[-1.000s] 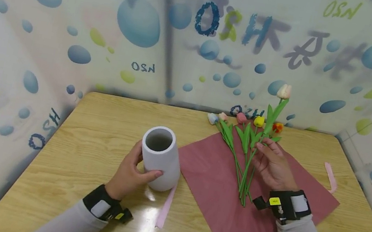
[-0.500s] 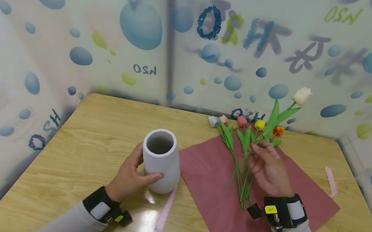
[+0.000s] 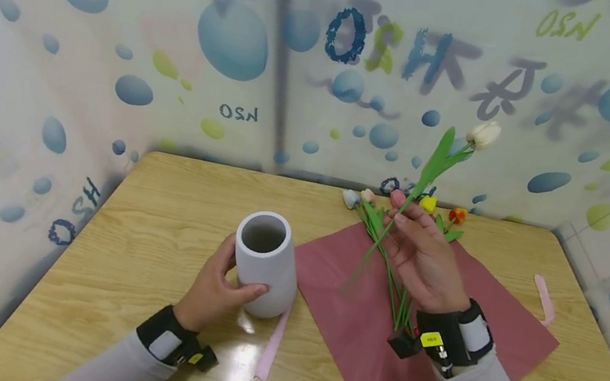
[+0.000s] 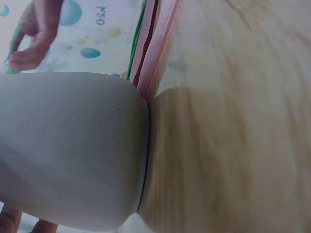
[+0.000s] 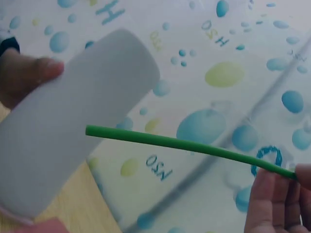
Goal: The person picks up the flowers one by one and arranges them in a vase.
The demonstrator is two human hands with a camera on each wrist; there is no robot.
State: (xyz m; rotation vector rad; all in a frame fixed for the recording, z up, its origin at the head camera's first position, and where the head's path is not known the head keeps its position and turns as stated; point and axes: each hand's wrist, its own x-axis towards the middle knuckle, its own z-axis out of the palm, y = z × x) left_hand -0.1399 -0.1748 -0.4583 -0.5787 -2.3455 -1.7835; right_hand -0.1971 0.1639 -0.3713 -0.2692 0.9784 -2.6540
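My left hand (image 3: 217, 287) grips the side of a white vase (image 3: 268, 276) that stands upright on the table, its mouth facing up. With thumb and fingers my right hand (image 3: 421, 259) pinches the green stem of a white artificial tulip (image 3: 483, 135), held tilted above the paper with its bloom up and right. In the right wrist view the cut end of the stem (image 5: 146, 138) points toward the vase (image 5: 92, 111) and stays apart from it. Several more tulips, among them a blue one (image 3: 350, 198) and an orange one (image 3: 457, 215), lie behind the right hand.
A dark pink sheet of wrapping paper (image 3: 341, 333) lies under the flowers. One pink ribbon (image 3: 271, 348) rests beside the vase base, another ribbon (image 3: 544, 301) at the right. The wooden table (image 3: 154, 211) ends at a patterned curtain (image 3: 234, 35).
My right hand has lifted the white tulip off the others and carried it left toward the vase, tilting its stem. The left hand keeps its grip on the vase.
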